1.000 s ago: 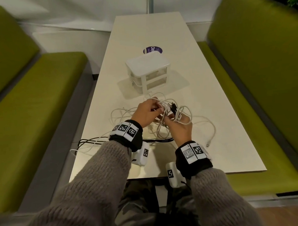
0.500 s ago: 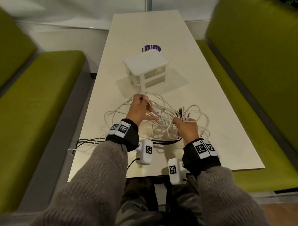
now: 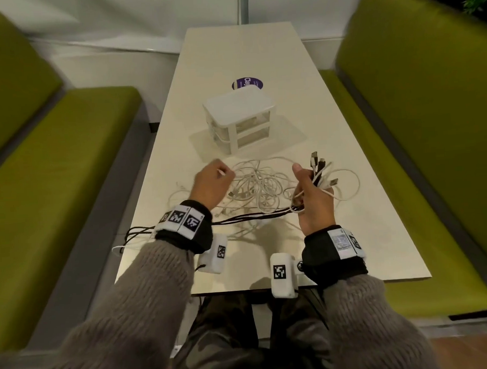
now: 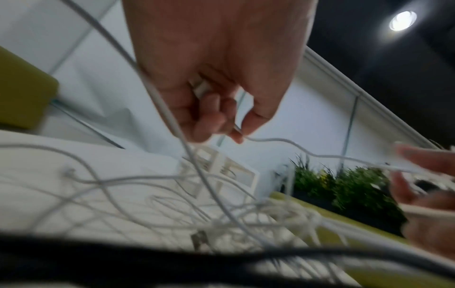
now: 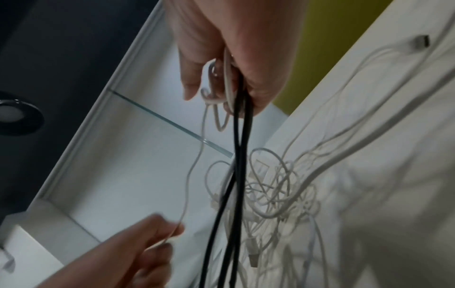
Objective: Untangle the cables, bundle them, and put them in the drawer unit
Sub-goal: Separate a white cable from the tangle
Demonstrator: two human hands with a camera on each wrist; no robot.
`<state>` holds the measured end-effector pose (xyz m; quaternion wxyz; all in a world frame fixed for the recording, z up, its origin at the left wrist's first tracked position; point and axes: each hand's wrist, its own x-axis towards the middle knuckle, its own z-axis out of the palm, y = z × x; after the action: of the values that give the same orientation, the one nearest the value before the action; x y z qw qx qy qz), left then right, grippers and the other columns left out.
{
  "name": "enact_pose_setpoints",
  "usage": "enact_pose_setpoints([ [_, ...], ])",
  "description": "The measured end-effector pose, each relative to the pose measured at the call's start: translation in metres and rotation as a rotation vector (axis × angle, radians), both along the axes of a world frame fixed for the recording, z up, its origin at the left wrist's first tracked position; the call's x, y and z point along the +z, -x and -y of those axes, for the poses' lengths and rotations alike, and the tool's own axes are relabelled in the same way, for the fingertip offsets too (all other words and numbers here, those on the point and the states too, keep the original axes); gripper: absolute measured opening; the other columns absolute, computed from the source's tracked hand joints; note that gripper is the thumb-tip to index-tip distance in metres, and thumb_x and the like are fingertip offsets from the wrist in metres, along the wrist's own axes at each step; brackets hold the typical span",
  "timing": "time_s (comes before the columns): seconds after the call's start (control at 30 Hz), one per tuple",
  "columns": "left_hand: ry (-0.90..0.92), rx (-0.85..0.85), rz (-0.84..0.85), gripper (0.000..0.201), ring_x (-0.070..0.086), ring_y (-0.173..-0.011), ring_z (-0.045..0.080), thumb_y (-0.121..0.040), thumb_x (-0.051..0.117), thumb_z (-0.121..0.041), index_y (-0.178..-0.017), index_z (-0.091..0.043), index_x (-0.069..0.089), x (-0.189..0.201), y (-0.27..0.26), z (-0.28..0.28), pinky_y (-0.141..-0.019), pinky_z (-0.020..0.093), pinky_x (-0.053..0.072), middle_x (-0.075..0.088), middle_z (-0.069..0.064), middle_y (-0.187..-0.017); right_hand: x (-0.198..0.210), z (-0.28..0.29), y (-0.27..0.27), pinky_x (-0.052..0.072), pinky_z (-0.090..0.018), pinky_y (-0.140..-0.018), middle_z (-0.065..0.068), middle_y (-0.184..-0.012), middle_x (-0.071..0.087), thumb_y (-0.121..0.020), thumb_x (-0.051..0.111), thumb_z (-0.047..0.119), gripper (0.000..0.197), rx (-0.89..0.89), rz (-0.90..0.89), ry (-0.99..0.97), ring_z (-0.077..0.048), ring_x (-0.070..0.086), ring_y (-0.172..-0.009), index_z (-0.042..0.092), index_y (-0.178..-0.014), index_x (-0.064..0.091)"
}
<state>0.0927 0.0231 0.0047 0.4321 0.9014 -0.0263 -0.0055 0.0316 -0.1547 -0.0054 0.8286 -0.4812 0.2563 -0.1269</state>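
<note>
A tangle of white cables point(image 3: 260, 185) lies on the cream table point(image 3: 358, 221) between my hands. My left hand point(image 3: 212, 183) pinches a thin white cable point(image 4: 270, 140) between thumb and fingertips. My right hand point(image 3: 312, 198) grips a bunch of cable ends point(image 3: 321, 171), white and black, with the plugs sticking up past the fingers. Black cables point(image 3: 246, 217) run from that fist leftward over the table edge, and they also show in the right wrist view as black cables point(image 5: 237, 155) hanging from the fist. The white drawer unit point(image 3: 241, 119) stands just beyond the tangle, drawers closed.
Green benches point(image 3: 54, 170) flank the table on both sides. A purple round sticker point(image 3: 247, 83) lies behind the drawer unit. Cable ends point(image 3: 124, 239) hang over the table's left edge.
My hands have drawn apart, left hand to the left with a white strand, right hand to the right and up with the bunch of plugs. The tangle has spread wider.
</note>
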Motion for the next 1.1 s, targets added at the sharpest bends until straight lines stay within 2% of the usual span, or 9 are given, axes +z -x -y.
enact_pose_setpoints([
  [0.13,0.008,0.303,0.070,0.017,0.050,-0.076,0.024,-0.093,0.046,-0.018,-0.100,-0.006,0.056,0.004,0.005,-0.044,-0.061,0.021,0.028,0.057,0.010,-0.083,-0.004,0.000,0.002,0.030,-0.022,-0.042,0.010,-0.045,0.043,-0.088,0.067,0.035,0.023,-0.001,-0.021,-0.019,-0.006,0.038,-0.040,0.021,-0.072,0.055],
  [0.27,-0.151,0.271,0.026,0.020,0.050,-0.100,0.031,-0.092,0.045,-0.020,-0.108,-0.010,0.051,-0.003,0.017,-0.049,-0.080,0.037,0.040,0.054,0.013,-0.105,0.002,-0.006,0.004,0.027,-0.022,-0.042,0.010,-0.043,0.039,-0.095,0.054,0.042,0.042,0.014,-0.038,-0.057,-0.007,0.036,-0.039,0.020,-0.060,0.046],
  [0.43,-0.291,0.232,0.092,0.048,0.037,-0.117,0.032,-0.087,0.053,-0.026,-0.131,-0.016,0.038,-0.004,0.046,-0.018,-0.093,0.048,0.035,0.041,0.013,-0.128,0.010,-0.007,0.012,0.026,-0.020,-0.039,0.010,-0.045,0.035,-0.095,0.052,0.043,0.043,0.052,-0.001,-0.088,-0.005,0.033,-0.038,0.021,-0.060,0.043],
  [0.6,-0.341,-0.264,0.458,0.071,0.000,-0.146,0.019,-0.086,0.045,-0.029,-0.148,-0.027,0.010,0.001,0.086,0.033,-0.116,0.054,-0.002,0.006,0.001,-0.158,0.015,-0.011,0.024,0.026,-0.018,-0.037,0.010,-0.047,0.035,-0.095,0.051,0.047,0.044,0.078,-0.001,-0.106,-0.006,0.033,-0.039,0.022,-0.060,0.042],
  [0.67,-0.363,-0.422,0.446,0.061,0.018,-0.143,0.017,-0.086,0.035,-0.034,-0.146,-0.024,0.023,-0.004,0.097,0.049,-0.116,0.056,0.000,0.031,-0.001,-0.150,0.016,-0.013,0.029,0.032,-0.020,-0.043,0.006,-0.052,0.041,-0.091,0.055,0.051,0.043,0.060,-0.044,-0.080,-0.008,0.039,-0.044,0.022,-0.060,0.047],
  [0.73,-0.310,-0.434,0.419,0.052,0.046,-0.123,0.017,-0.088,0.033,-0.037,-0.137,-0.022,0.040,-0.010,0.102,0.051,-0.114,0.053,0.017,0.054,-0.001,-0.126,0.017,-0.013,0.032,0.033,-0.020,-0.045,0.007,-0.051,0.040,-0.091,0.054,0.051,0.044,0.040,-0.049,-0.075,-0.009,0.038,-0.044,0.023,-0.059,0.046],
  [0.83,-0.215,-0.416,0.433,0.045,0.057,-0.093,0.022,-0.092,0.035,-0.041,-0.122,-0.016,0.056,-0.012,0.104,0.039,-0.085,0.042,0.045,0.060,0.002,-0.100,0.016,-0.010,0.034,0.029,-0.020,-0.043,0.009,-0.049,0.036,-0.093,0.054,0.049,0.044,-0.008,-0.024,-0.083,-0.007,0.034,-0.045,0.023,-0.059,0.044],
  [0.97,-0.278,-0.366,0.620,0.028,0.046,-0.079,0.014,-0.090,0.045,-0.036,-0.084,-0.016,0.065,-0.004,0.097,0.020,-0.070,0.037,0.042,0.053,-0.005,-0.075,0.010,-0.018,0.035,0.031,-0.020,-0.041,0.003,-0.053,0.041,-0.092,0.055,0.048,0.042,-0.047,-0.014,-0.003,-0.007,0.036,-0.041,0.018,-0.064,0.047],
  [1.1,-0.220,-0.298,0.599,0.027,0.036,-0.073,0.007,-0.085,0.054,-0.041,-0.077,-0.017,0.064,0.016,0.081,-0.007,-0.070,0.026,0.024,0.038,-0.019,-0.069,0.006,-0.022,0.036,0.028,-0.018,-0.038,-0.001,-0.056,0.035,-0.093,0.056,0.040,0.034,-0.046,0.020,0.205,-0.006,0.032,-0.038,0.019,-0.070,0.043],
])
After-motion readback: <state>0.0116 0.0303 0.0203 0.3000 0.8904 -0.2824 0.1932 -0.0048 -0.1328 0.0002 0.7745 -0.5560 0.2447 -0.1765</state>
